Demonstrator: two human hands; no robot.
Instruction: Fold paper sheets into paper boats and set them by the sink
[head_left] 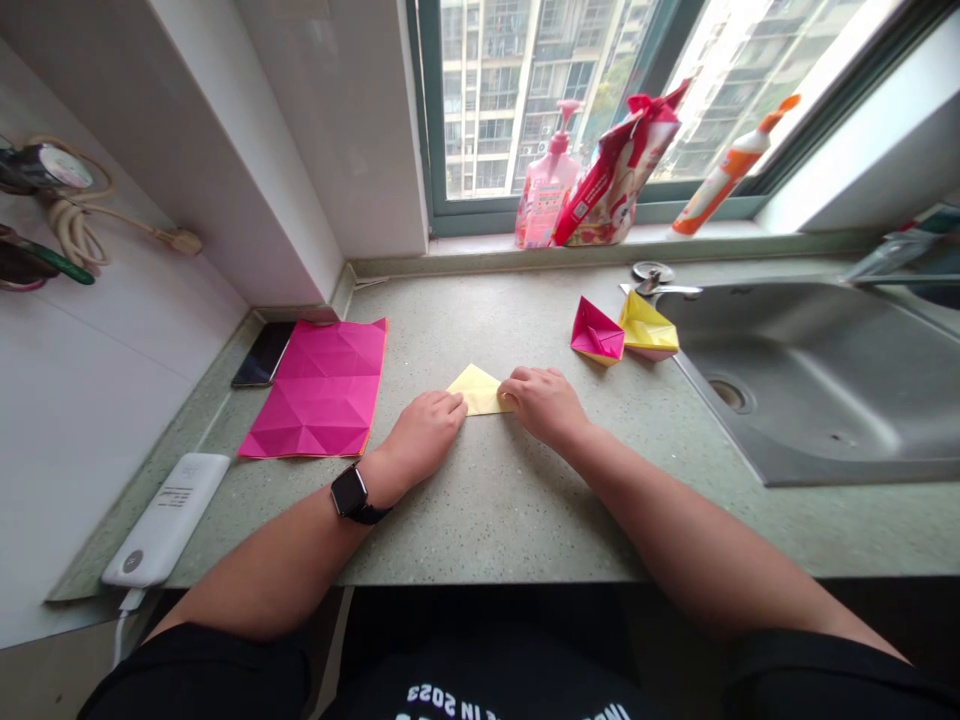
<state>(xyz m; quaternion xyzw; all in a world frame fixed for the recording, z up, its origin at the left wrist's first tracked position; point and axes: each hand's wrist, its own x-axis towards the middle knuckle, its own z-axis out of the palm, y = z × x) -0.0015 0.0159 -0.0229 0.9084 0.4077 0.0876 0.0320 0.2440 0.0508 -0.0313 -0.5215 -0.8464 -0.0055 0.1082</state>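
Note:
A small folded yellow paper (475, 388), shaped like a triangle, lies flat on the speckled counter (495, 490). My left hand (421, 436), with a black watch on its wrist, has curled fingers pressing on the paper's left edge. Pressing down on the right edge is my right hand (543, 400), its fingers also curled. Both hands hold the paper against the counter. Further back on the right stand two finished paper boats, one pink (597, 334) and one yellow (646, 327).
A creased pink paper sheet (321, 388) lies to the left, with a black phone (262, 354) behind it and a white power bank (168, 518) at the counter's left front. A steel sink (825, 385) fills the right. Bottles and a red bag (615, 180) stand on the windowsill.

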